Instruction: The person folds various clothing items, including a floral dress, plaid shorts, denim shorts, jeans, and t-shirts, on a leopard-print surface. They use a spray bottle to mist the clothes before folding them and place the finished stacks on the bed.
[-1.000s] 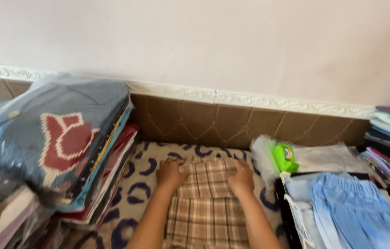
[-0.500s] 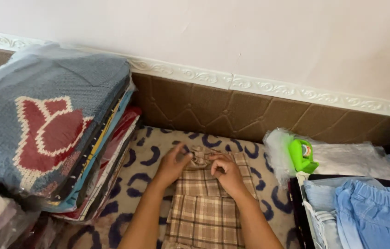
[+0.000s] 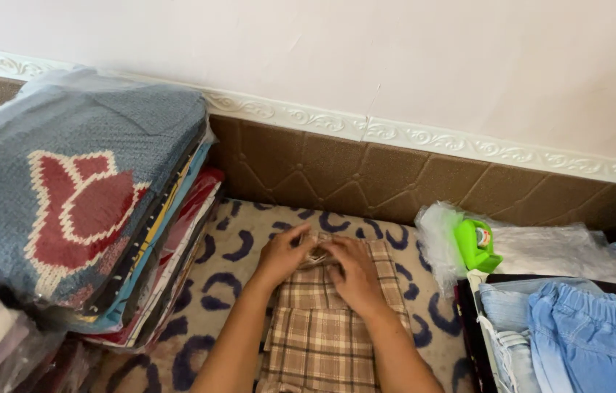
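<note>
A folded tan plaid garment (image 3: 322, 335) lies on a beige cloth with dark blue curved marks (image 3: 235, 255). Both my hands rest at the garment's far edge, close together. My left hand (image 3: 282, 255) pinches the fabric at the top middle, fingers curled on it. My right hand (image 3: 355, 273) presses down on the garment just beside it, fingers bent toward the same spot. Both forearms reach in from the bottom of the view.
A tall stack of bagged folded clothes (image 3: 75, 211), topped by a blue knit with a red motif, stands at the left. Right of the garment lie a clear plastic bag (image 3: 541, 247) with a green object (image 3: 475, 244) and folded light blue denim (image 3: 585, 327). A brown padded panel (image 3: 366, 175) runs behind.
My hands have drawn together from the garment's two top corners to its top middle. The camera has moved closer and tilted down.
</note>
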